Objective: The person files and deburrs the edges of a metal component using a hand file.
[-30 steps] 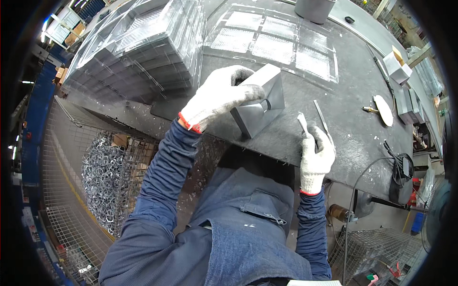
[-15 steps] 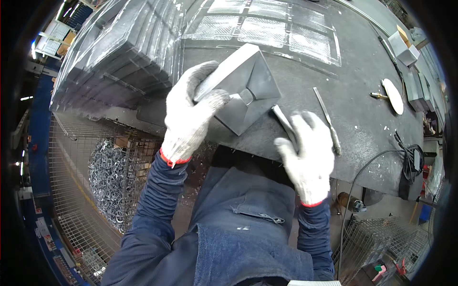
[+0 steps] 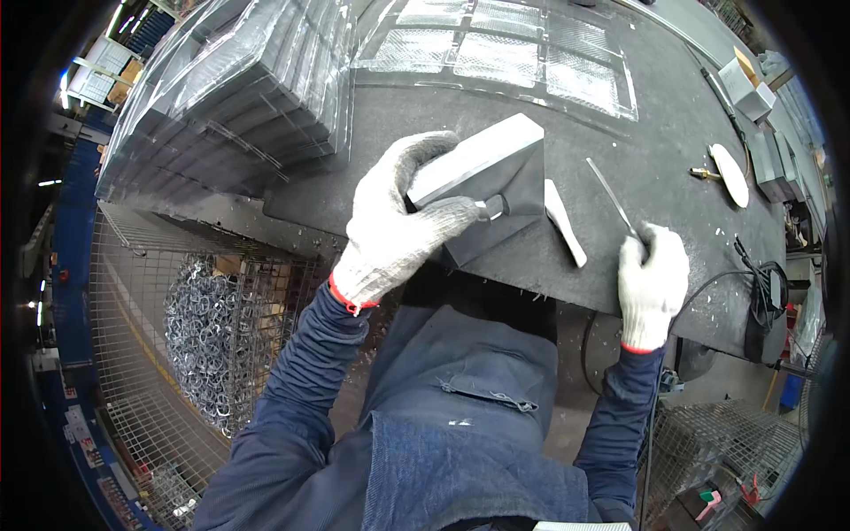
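Note:
Both my hands wear pale knitted gloves with red cuffs. My left hand point(image 3: 398, 212) grips a grey, hollow, square-edged metal part point(image 3: 515, 177), thumb at its inner centre and fingers behind its edge. The part is held tilted over the front of the table. Out to the right, my right hand point(image 3: 653, 283) is closed round the handle end of a slim file point(image 3: 611, 196), whose thin blade points away from me. The glove covers most of that handle. Between the part and the file lies a white-handled tool point(image 3: 567, 226) on the tabletop.
A tall stack of grey metal parts point(image 3: 257, 106) stands on the dark table point(image 3: 398, 115) at left. Farther back lie framed mesh-like panels point(image 3: 496, 57). At right are a white disc point(image 3: 730, 175) and a coiled cable point(image 3: 768, 290). A wire cage point(image 3: 124, 292) holds metal rings below left.
My right hand has left the white-handled tool, which now lies on the table, and has closed on the file. The metal part in my left hand has shifted right and towards me.

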The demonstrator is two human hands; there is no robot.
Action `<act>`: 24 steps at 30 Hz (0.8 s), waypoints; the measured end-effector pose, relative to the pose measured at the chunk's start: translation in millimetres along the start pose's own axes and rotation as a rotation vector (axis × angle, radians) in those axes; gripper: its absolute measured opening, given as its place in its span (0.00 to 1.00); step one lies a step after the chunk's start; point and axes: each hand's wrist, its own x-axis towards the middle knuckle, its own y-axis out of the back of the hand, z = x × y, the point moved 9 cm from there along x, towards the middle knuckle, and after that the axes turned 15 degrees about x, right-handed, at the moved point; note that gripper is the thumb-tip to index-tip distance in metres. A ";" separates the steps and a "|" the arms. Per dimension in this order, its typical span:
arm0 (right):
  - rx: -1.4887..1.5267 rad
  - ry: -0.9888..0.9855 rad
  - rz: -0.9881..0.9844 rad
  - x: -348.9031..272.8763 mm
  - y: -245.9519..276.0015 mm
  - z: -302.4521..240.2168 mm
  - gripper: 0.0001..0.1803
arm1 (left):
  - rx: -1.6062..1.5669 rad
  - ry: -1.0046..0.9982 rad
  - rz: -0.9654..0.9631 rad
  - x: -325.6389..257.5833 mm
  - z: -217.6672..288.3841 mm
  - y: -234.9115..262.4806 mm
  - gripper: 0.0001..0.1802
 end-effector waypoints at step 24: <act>0.413 0.057 -0.468 -77.5 -1.5 -151.1 0.29 | 0.436 -0.255 0.046 -57.3 23.6 -1.8 0.43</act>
